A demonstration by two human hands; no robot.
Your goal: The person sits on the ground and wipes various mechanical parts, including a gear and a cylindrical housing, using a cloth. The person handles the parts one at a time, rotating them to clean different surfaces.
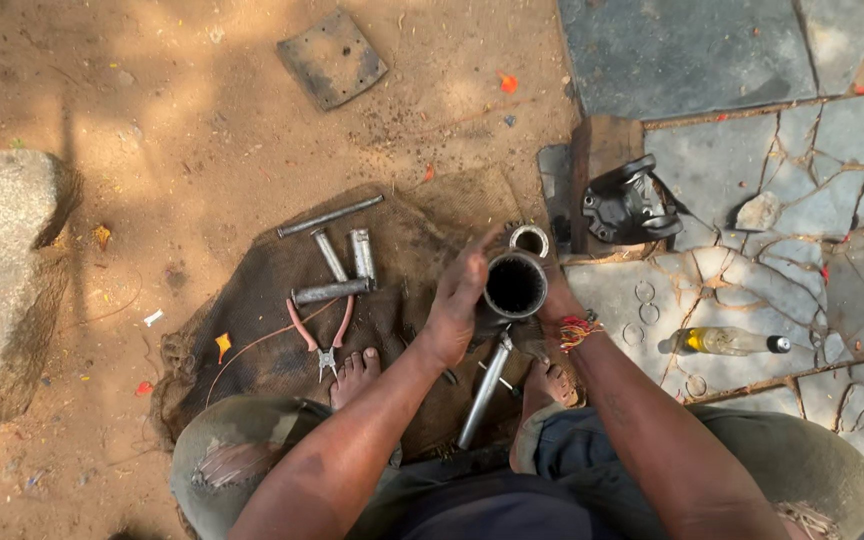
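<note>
Two hands clasp a dark metal tube (515, 285) upright over the sackcloth's (252, 340) right edge: left hand (457, 300) wrapped on its near-left side, right hand (552, 295) mostly hidden behind it. Greasy grip may slip; the tube would likely drop onto bare toes (355, 372) or the steel rod (485, 388) below.

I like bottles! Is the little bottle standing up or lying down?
Lying down: the bottle rests on its side on the cracked stone slab.

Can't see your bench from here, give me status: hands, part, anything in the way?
Left hand and right hand both clasp the upright steel tube. Small ring just beyond. Pliers and loose rods lie left, apart.
</note>
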